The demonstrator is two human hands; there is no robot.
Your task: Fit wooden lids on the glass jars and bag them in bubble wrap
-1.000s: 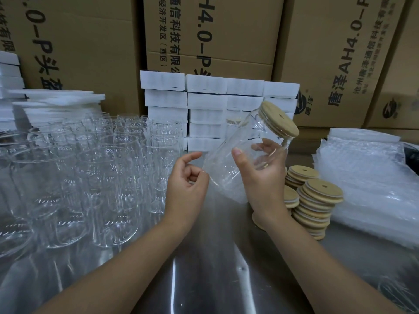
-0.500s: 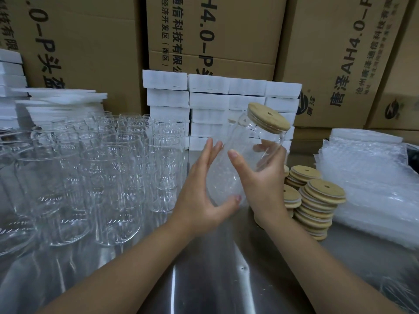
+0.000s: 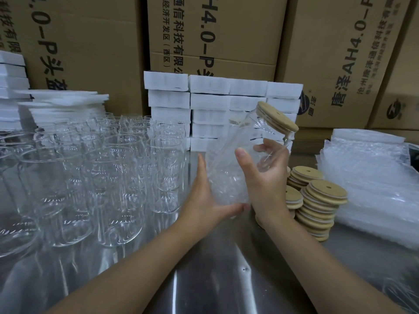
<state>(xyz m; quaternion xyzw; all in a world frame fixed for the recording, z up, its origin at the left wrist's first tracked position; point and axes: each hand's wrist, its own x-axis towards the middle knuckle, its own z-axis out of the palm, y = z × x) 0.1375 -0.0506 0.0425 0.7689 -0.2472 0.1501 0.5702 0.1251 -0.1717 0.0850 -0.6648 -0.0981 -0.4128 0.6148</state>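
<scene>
both forearms in from below, left hand (image 3: pixel 204 200) flat, fingers straight up, thumb out sideways, palm probably against the jar (image 3: pixel 247 134), right hand (image 3: pixel 266 177) curled round it, thumb up

Clear jar (image 3: pixel 244 155), tan wooden lid (image 3: pixel 277 117)

Right hand (image 3: pixel 265 177) gripping tilted lidded jar (image 3: pixel 244 155) in bubble wrap (image 3: pixel 224 186), left hand (image 3: pixel 204 200) flat against it, lid stacks (image 3: pixel 322 200) beside, empty jars (image 3: pixel 90 168) left
</scene>
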